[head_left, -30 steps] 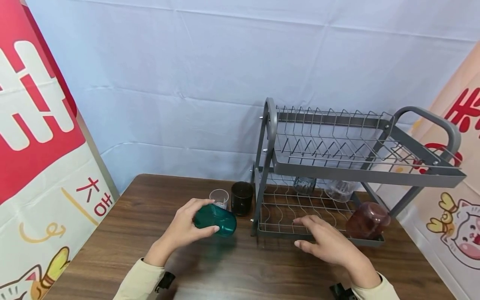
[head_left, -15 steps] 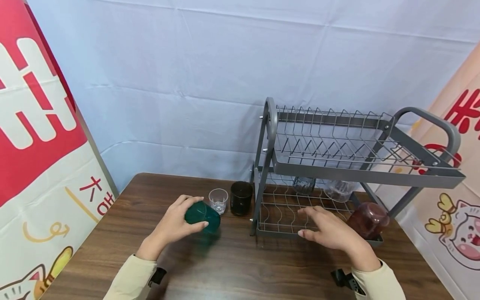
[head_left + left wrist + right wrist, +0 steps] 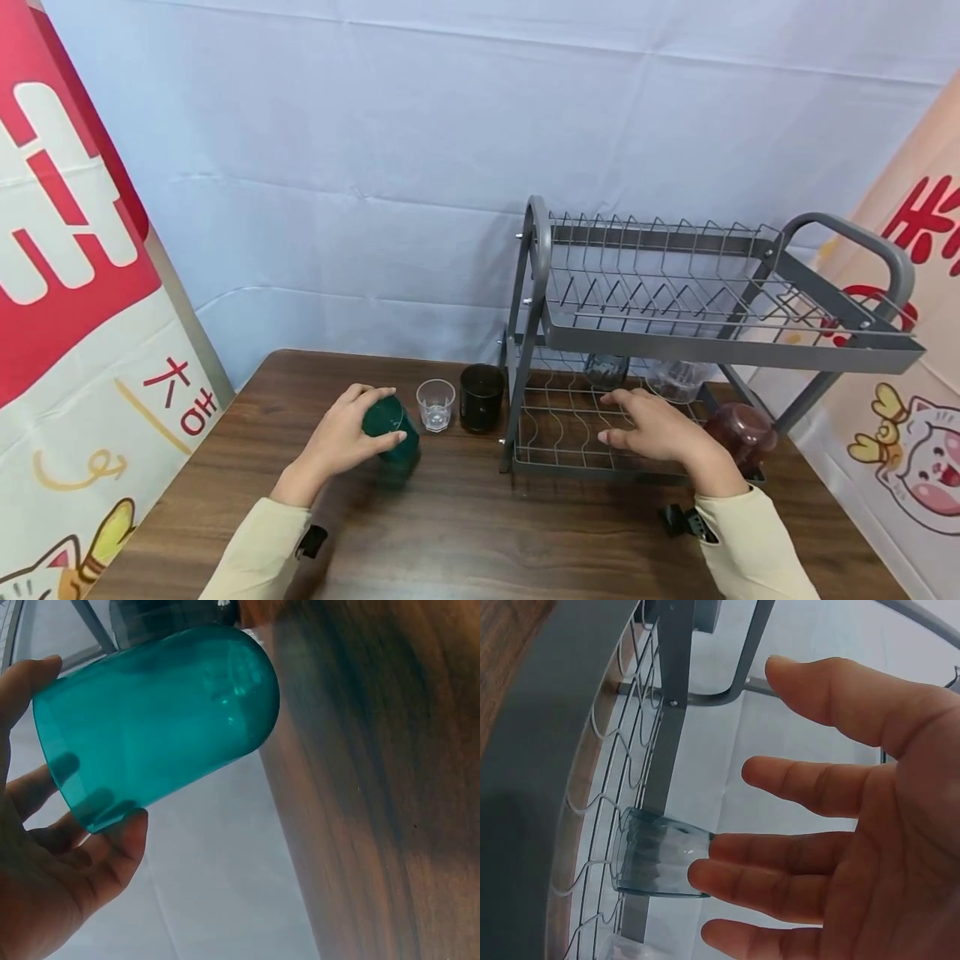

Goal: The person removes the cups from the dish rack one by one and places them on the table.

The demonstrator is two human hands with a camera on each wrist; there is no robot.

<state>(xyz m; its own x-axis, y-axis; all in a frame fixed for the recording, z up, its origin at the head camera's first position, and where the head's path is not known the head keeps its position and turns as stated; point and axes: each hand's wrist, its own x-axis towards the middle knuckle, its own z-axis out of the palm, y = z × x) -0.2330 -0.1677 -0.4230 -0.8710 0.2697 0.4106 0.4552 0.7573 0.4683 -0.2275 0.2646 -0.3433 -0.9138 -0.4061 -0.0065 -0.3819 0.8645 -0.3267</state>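
Note:
My left hand (image 3: 337, 437) grips a translucent teal cup (image 3: 388, 417) near its rim, thumb on one side and fingers on the other. In the left wrist view the cup (image 3: 157, 727) has its rounded base towards the wooden table; whether it touches the wood I cannot tell. Just beyond it stand a small clear glass (image 3: 436, 407) and a black cup (image 3: 482, 400). My right hand (image 3: 663, 427) holds nothing and hovers at the front of the rack's lower shelf, its fingers spread. A bluish glass (image 3: 660, 855) on that shelf appears behind those fingers in the right wrist view.
A grey two-tier dish rack (image 3: 735, 348) stands at the right, its upper tier overhanging the lower shelf. Towards that shelf's right side are a clear glass (image 3: 678, 382) and a reddish cup (image 3: 742, 437). A pale cloth (image 3: 337, 208) hangs behind the table (image 3: 480, 533).
My left hand has carried the teal cup leftwards, away from the rack, and the cup stands more upright. The small clear glass is now fully visible. My right hand has shifted slightly towards the rack.

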